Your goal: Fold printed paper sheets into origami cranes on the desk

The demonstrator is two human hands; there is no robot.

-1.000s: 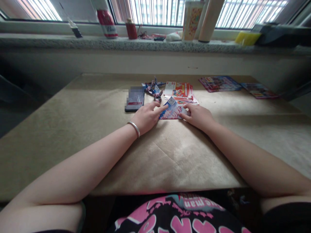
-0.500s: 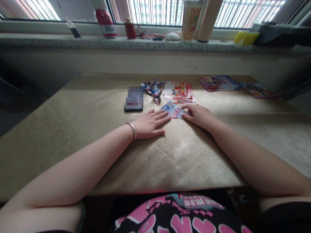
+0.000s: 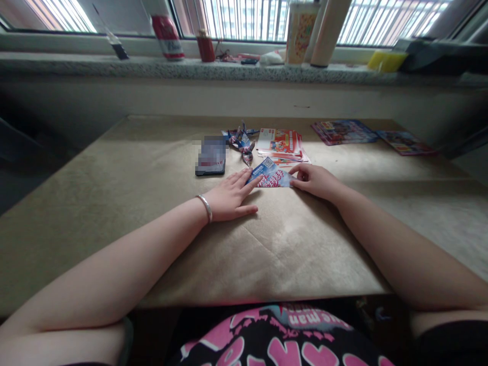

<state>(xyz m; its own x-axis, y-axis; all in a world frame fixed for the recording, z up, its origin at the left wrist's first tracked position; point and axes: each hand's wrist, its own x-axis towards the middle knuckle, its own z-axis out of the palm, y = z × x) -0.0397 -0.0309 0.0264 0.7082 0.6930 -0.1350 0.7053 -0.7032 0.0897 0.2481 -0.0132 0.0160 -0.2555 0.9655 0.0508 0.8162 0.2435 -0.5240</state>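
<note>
A blue-and-white printed paper (image 3: 272,175), folded to a triangle with a QR code near its top corner, lies flat on the table between my hands. My left hand (image 3: 235,193) rests flat with spread fingers, its fingertips touching the paper's left side; a silver bracelet circles the wrist. At the right corner, my right hand (image 3: 314,180) pinches the paper between thumb and index finger. Just beyond it lie folded paper shapes (image 3: 242,140) with pointed ends and a stack of red-and-white printed cards (image 3: 280,142).
A dark phone-like device (image 3: 211,156), partly blurred, lies left of the folded shapes. Colourful leaflets (image 3: 345,131) lie at the table's far right. The stone windowsill (image 3: 229,72) behind bears a red can (image 3: 168,38), a small red bottle (image 3: 205,47), a tall cup (image 3: 300,33) and a yellow item (image 3: 387,61).
My left hand has drawn back slightly left, uncovering more of the folded paper. My right hand has shifted a little to the right along the corner.
</note>
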